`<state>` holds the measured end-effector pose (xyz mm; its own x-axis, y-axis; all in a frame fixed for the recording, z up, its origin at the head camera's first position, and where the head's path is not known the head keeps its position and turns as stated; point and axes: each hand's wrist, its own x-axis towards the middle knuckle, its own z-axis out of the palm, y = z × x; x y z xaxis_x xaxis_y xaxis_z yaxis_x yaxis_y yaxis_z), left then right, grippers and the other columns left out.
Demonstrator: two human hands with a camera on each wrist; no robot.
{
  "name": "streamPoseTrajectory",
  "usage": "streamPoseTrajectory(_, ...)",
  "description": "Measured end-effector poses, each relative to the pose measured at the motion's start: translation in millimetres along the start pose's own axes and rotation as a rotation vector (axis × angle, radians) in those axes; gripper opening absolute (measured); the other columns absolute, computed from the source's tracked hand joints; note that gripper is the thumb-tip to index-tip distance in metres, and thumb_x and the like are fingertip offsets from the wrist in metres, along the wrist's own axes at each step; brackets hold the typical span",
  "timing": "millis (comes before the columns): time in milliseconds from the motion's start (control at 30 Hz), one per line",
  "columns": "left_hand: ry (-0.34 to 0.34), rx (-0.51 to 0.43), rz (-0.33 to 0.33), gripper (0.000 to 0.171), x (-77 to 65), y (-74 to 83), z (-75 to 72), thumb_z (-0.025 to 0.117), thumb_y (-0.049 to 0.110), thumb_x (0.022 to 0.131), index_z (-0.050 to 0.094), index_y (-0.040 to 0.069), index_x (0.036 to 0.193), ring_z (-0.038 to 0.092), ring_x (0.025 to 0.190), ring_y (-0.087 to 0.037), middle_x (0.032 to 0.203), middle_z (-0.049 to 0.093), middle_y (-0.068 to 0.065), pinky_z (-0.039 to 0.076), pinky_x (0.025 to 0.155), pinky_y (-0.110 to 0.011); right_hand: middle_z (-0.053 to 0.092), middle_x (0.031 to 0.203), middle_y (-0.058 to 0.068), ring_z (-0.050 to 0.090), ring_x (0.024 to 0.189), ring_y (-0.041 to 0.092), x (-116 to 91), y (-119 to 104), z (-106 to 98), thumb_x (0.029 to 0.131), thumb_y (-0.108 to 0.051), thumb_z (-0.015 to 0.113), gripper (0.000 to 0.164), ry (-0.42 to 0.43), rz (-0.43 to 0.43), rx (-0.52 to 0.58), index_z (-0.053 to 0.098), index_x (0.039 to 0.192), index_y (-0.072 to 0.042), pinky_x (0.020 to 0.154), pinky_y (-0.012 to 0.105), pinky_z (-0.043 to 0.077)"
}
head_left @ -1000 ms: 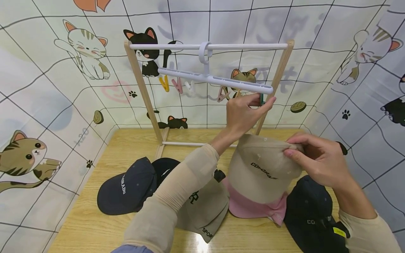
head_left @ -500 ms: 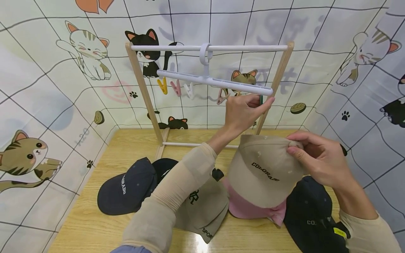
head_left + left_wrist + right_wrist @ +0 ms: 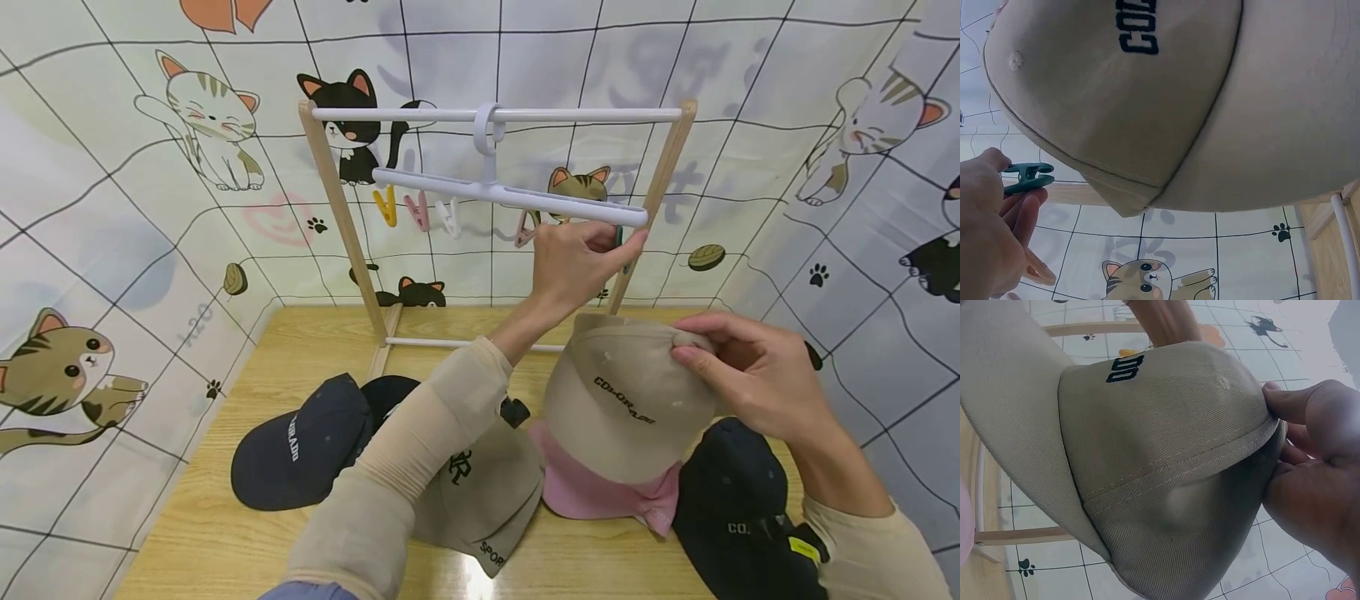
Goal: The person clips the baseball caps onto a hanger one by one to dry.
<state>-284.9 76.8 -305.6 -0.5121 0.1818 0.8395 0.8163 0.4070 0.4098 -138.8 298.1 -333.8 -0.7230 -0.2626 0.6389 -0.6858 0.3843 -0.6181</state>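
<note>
A green clothespin (image 3: 1029,177) is pinched between the thumb and fingers of my left hand (image 3: 577,262), just under the right end of the white hanger (image 3: 517,196). My right hand (image 3: 750,375) pinches a beige cap (image 3: 630,400) by a fold of its crown. The cap hangs below and right of the left hand, its brim pointing down and dark lettering facing me in the head view. In the right wrist view, thumb and fingers (image 3: 1288,403) grip the crown's edge from the side. The clothespin is mostly hidden by the left hand in the head view.
The hanger hooks over a white rod on a wooden rack (image 3: 660,200). Yellow (image 3: 385,206), pink and white clothespins hang from it. On the wooden table (image 3: 187,533) lie a navy cap (image 3: 300,446), a grey-green cap (image 3: 480,500), a pink cap (image 3: 600,487) and a black cap (image 3: 735,500).
The beige cap has dipped slightly, then risen again and tilted a little in my right hand. My left hand has shifted very slightly left, still holding the green clothespin.
</note>
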Motion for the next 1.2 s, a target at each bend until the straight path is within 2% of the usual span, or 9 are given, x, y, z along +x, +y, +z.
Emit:
streamPoseTrajectory(133, -0.016, 0.001, -0.026, 0.051, 1.8, 1.0, -2.3, 0.089, 0.030, 0.097, 0.065, 0.016, 0.053, 0.033, 0.053, 0.004, 0.049, 0.060, 0.006, 0.017, 0.057, -0.012, 0.082, 0.103, -0.015, 0.076, 0.072, -0.002, 2.7, -0.4, -0.1, 0.085, 0.026, 0.082, 0.034, 0.020, 0.029, -0.032, 0.079, 0.114, 0.008, 0.070, 0.011, 0.059)
streamPoseTrajectory(233, -0.028, 0.013, -0.032, 0.055, 2.9, 0.9, -3.5, 0.088, 0.031, 0.097, 0.059, 0.019, 0.052, 0.025, 0.056, 0.003, 0.048, 0.050, 0.009, 0.013, 0.057, -0.013, 0.083, 0.101, -0.013, 0.077, 0.070, 0.000, 5.1, -2.5, 0.9, 0.083, 0.026, 0.083, 0.033, 0.042, 0.064, -0.037, 0.080, 0.110, 0.007, 0.070, 0.011, 0.060)
streamPoseTrajectory(433, -0.046, 0.016, -0.038, 0.061, 4.7, 0.4, -4.9, 0.087, 0.029, 0.098, 0.046, 0.023, 0.053, 0.024, 0.057, 0.000, 0.050, 0.039, 0.011, 0.013, 0.057, -0.014, 0.084, 0.099, -0.009, 0.076, 0.072, 0.002, 11.6, -4.2, 3.3, 0.083, 0.028, 0.081, 0.033, 0.089, 0.110, -0.021, 0.078, 0.110, 0.008, 0.069, 0.011, 0.057)
streamPoseTrajectory(600, -0.070, 0.029, -0.058, 0.063, 5.6, 0.6, -6.1, 0.087, 0.028, 0.098, 0.044, 0.024, 0.053, 0.023, 0.057, 0.001, 0.052, 0.037, 0.011, 0.012, 0.058, -0.014, 0.085, 0.105, -0.010, 0.074, 0.074, 0.002, 17.8, -1.2, 6.4, 0.085, 0.029, 0.078, 0.033, 0.121, 0.090, -0.007, 0.078, 0.112, 0.010, 0.067, 0.012, 0.054)
streamPoseTrajectory(733, -0.098, 0.058, -0.075, 0.063, 6.3, 1.8, -7.9, 0.086, 0.029, 0.098, 0.043, 0.025, 0.052, 0.021, 0.058, 0.002, 0.052, 0.036, 0.012, 0.011, 0.057, -0.013, 0.083, 0.104, -0.015, 0.069, 0.073, 0.000, 23.2, 3.8, 10.8, 0.085, 0.028, 0.079, 0.034, 0.129, 0.051, -0.040, 0.078, 0.112, 0.009, 0.066, 0.011, 0.052)
streamPoseTrajectory(933, -0.120, 0.086, -0.075, 0.059, 7.8, 3.7, -10.5, 0.087, 0.028, 0.098, 0.050, 0.023, 0.052, 0.025, 0.058, 0.001, 0.053, 0.039, 0.013, 0.012, 0.057, -0.013, 0.080, 0.101, -0.018, 0.066, 0.072, -0.001, 28.5, 11.3, 15.4, 0.084, 0.028, 0.080, 0.035, 0.149, 0.048, -0.058, 0.080, 0.113, 0.008, 0.067, 0.010, 0.051)
streamPoseTrajectory(1100, -0.137, 0.092, -0.079, 0.053, 7.7, 3.7, -11.1, 0.088, 0.029, 0.098, 0.061, 0.017, 0.053, 0.030, 0.058, 0.002, 0.053, 0.043, 0.013, 0.014, 0.057, -0.013, 0.076, 0.095, -0.022, 0.059, 0.069, -0.001, 30.0, 17.8, 21.2, 0.085, 0.023, 0.084, 0.034, 0.147, 0.050, -0.119, 0.082, 0.112, 0.003, 0.065, 0.010, 0.047)
streamPoseTrajectory(1200, -0.148, 0.097, -0.084, 0.052, 7.7, 3.6, -11.0, 0.088, 0.029, 0.098, 0.063, 0.016, 0.054, 0.030, 0.058, 0.001, 0.053, 0.044, 0.012, 0.015, 0.057, -0.013, 0.075, 0.094, -0.026, 0.060, 0.070, -0.004, 30.8, 20.8, 25.8, 0.087, 0.016, 0.087, 0.032, 0.149, 0.060, -0.165, 0.083, 0.113, 0.000, 0.066, 0.009, 0.046)
